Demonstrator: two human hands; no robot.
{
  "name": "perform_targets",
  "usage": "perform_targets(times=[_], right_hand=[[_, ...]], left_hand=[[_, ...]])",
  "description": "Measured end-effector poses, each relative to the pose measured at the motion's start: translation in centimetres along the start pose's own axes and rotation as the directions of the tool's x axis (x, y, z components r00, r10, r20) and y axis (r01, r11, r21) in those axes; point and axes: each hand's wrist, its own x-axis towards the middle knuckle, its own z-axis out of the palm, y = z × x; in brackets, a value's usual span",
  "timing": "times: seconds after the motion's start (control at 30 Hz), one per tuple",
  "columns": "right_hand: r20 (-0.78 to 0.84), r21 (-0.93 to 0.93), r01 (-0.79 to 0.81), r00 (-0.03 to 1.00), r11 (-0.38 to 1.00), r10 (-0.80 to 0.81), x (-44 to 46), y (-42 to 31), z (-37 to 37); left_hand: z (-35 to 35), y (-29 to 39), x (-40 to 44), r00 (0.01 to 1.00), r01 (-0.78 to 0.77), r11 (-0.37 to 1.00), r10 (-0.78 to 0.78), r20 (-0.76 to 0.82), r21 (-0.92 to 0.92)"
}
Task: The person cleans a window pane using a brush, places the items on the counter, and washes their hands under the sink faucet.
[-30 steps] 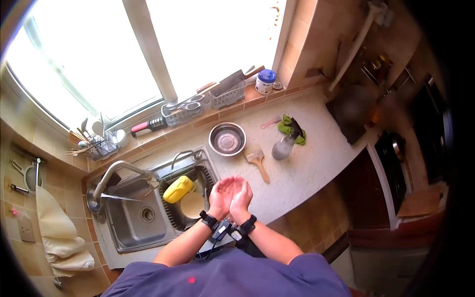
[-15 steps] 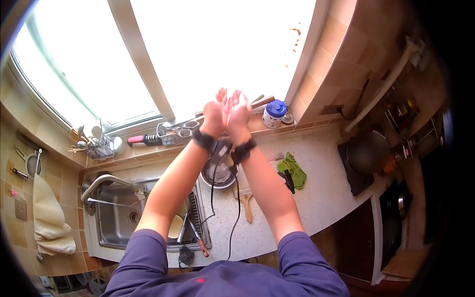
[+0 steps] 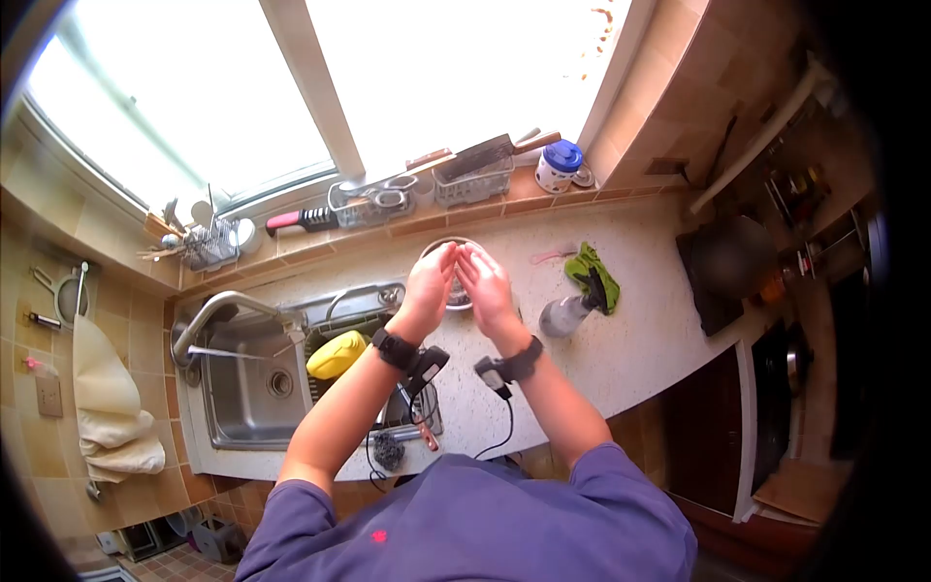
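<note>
My left hand [image 3: 428,296] and my right hand [image 3: 488,296] are raised in front of me, fingers stretched out and fingertips close together. Nothing shows between them, though the palms are partly turned from view. Behind and between the hands lies a round metal bowl [image 3: 435,245] on the counter, largely hidden by them. Each wrist carries a black band with a small cabled device. A clear spray bottle [image 3: 563,317] with a black head stands right of my right hand, beside a green cloth [image 3: 586,264].
A steel sink [image 3: 233,432] with a tap [image 3: 225,303] lies left, a yellow object [image 3: 336,355] at its right side. Black scouring wool [image 3: 388,451] sits at the front edge. Along the sill are wire baskets [image 3: 475,185], a cleaver [image 3: 480,155] and a blue-lidded jar [image 3: 560,167].
Both hands have come down from in front of the window to over the bowl, and the wrists have moved apart. The view has shifted, uncovering the yellow object and the spray bottle.
</note>
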Motion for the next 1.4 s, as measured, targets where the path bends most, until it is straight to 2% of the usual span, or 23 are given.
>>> perform_targets(times=[0.1,0.17,0.23,0.27,0.37,0.43,0.5,0.53,0.63,0.73,0.77,0.83,0.87,0.9,0.93,1.03,1.07,1.1,1.13,1.2,1.23,1.3,1.4], right_hand=[[0.048,-0.361,-0.042,0.997,0.932,0.064,-4.3,-0.8,-2.5],[0.007,-0.585,-0.094,0.993,0.805,0.121,-5.0,2.3,-6.0],[-0.02,-0.902,-0.034,0.999,0.431,0.036,-7.3,5.1,-7.4],[-0.013,-0.981,-0.012,1.0,0.194,-0.003,-8.6,6.1,-7.6],[0.166,-0.912,0.272,0.93,0.307,-0.329,-11.4,8.0,-3.5],[0.169,-0.745,0.261,0.964,0.615,-0.204,-13.8,8.2,2.9],[0.302,-0.68,0.227,0.953,0.697,-0.016,-14.9,10.2,8.0],[0.36,-0.697,0.191,0.927,0.691,0.106,-15.7,11.0,10.9],[0.529,-0.685,0.174,0.787,0.708,0.318,-15.7,16.7,18.0],[0.489,-0.666,-0.118,0.676,0.736,0.551,-14.4,23.5,25.5],[0.46,-0.643,-0.221,0.654,0.733,0.6,-13.5,26.4,27.8],[0.522,-0.614,-0.171,0.644,0.77,0.559,-10.3,32.1,31.3],[0.526,-0.612,-0.078,0.703,0.787,0.479,-8.6,35.1,32.7],[0.531,-0.611,0.02,0.751,0.791,0.392,-7.8,36.3,34.1],[0.583,-0.536,0.051,0.744,0.843,0.326,-7.4,37.1,34.5],[0.615,-0.71,0.408,0.757,0.574,0.221,-7.7,34.8,34.3],[0.609,-0.705,0.489,0.789,0.514,0.084,-7.2,35.2,32.8],[0.651,-0.688,0.605,0.759,0.401,-0.028,-6.4,35.6,31.0],[0.638,-0.765,0.63,0.769,0.13,0.028,-6.2,34.9,29.4],[0.655,-0.708,0.641,0.753,-0.297,0.063,-6.2,34.3,26.4],[0.672,-0.657,0.653,0.734,-0.377,0.099,-5.8,34.3,25.1],[0.645,-0.614,0.689,0.719,-0.384,0.259,-4.6,34.6,23.6],[0.748,-0.44,0.799,0.579,-0.409,0.325,-3.9,35.0,23.1]], left_hand=[[-1.7,0.5,-5.8,0.988,-0.027,0.99,0.005,0.157,0.137],[-4.7,0.1,-8.2,0.987,-0.009,0.911,-0.057,0.149,0.411],[-4.3,3.0,-13.7,0.98,-0.049,0.793,-0.078,0.181,0.607],[-5.4,4.0,-15.6,0.969,-0.091,0.826,-0.055,0.24,0.557],[-9.6,7.1,-20.4,0.98,-0.153,0.925,0.097,0.174,0.347],[-13.8,9.2,-22.9,0.967,-0.251,0.92,0.223,0.126,0.3],[-19.0,10.4,-25.0,0.96,-0.258,0.932,0.277,-0.037,0.255],[-21.4,10.6,-25.7,0.934,-0.272,0.936,0.313,-0.172,0.224],[-30.9,10.9,-24.8,0.813,-0.332,0.93,0.368,-0.451,0.16],[-37.3,12.9,-22.8,0.672,-0.413,0.91,0.275,-0.688,-0.039],[-40.4,13.2,-21.7,0.714,-0.408,0.911,0.273,-0.645,-0.065],[-45.3,14.0,-19.5,0.794,-0.395,0.912,0.279,-0.54,-0.11],[-43.4,15.7,-20.1,0.812,-0.413,0.905,0.315,-0.49,-0.103],[-44.1,16.5,-19.6,0.828,-0.389,0.906,0.266,-0.494,-0.165],[-44.5,16.8,-19.1,0.822,-0.389,0.906,0.261,-0.506,-0.165],[-45.4,17.8,-18.2,0.838,-0.323,0.934,0.206,-0.505,-0.155],[-45.4,17.7,-17.9,0.851,-0.289,0.944,0.177,-0.495,-0.157],[-46.0,17.4,-16.9,0.882,-0.274,0.956,0.206,-0.425,-0.105],[-45.1,17.8,-16.2,0.875,-0.289,0.956,0.241,-0.419,-0.053],[-44.5,17.4,-15.4,0.86,-0.318,0.947,0.304,-0.41,0.036],[-44.3,17.1,-15.4,0.856,-0.291,0.952,0.305,-0.418,0.1],[-44.8,16.4,-16.4,0.888,-0.234,0.968,0.251,-0.385,0.093],[-46.4,14.4,-18.8,0.85,-0.14,0.978,0.198,-0.489,0.153]])
